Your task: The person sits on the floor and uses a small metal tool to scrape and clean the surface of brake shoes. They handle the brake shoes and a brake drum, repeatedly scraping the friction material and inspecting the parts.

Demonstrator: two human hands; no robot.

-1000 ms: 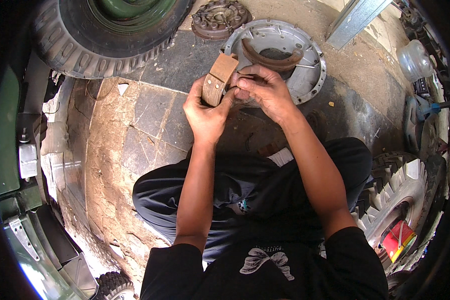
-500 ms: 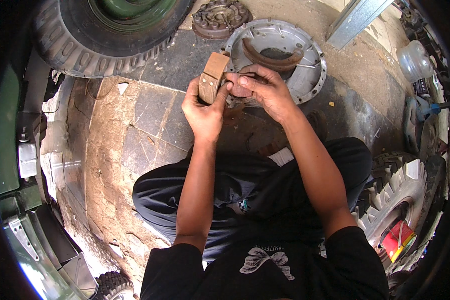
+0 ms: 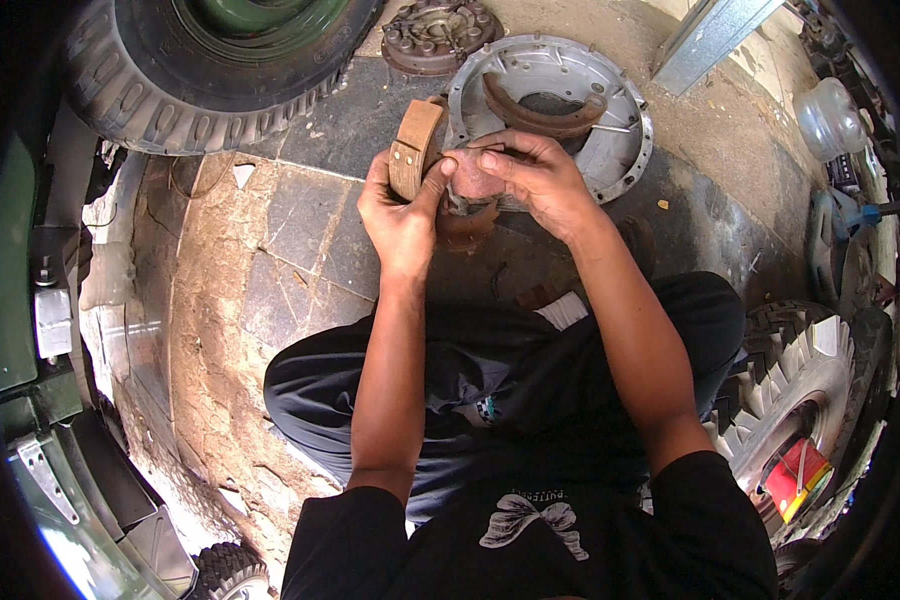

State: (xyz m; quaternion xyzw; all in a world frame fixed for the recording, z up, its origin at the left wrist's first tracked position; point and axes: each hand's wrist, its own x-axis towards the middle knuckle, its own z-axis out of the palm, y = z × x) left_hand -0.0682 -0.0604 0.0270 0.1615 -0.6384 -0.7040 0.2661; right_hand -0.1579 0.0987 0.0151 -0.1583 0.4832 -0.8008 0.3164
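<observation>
while the person squats over the stone floor [image 3: 220, 260], the left hand [image 3: 400, 215] is closed round a curved brake shoe [image 3: 413, 148], thumb pressed on its inner face and the tan lining turned outward, so the shoe stands nearly upright at about twelve o'clock of the picture's centre. just at three o'clock of it, the right hand [image 3: 535, 180] is curled, fingertips pinched at the shoe's rusty web; whether they grip a small part there, i cannot tell. behind both hands, at twelve o'clock, lies a round grey backing plate [image 3: 620, 130] with a second brake shoe [image 3: 540, 115] resting in it. a rusty clutch disc [image 3: 440, 35] lies just beyond, and a big tyre [image 3: 210, 70] sits at eleven o'clock. another tyre [image 3: 790, 380] stands at four o'clock.
</observation>
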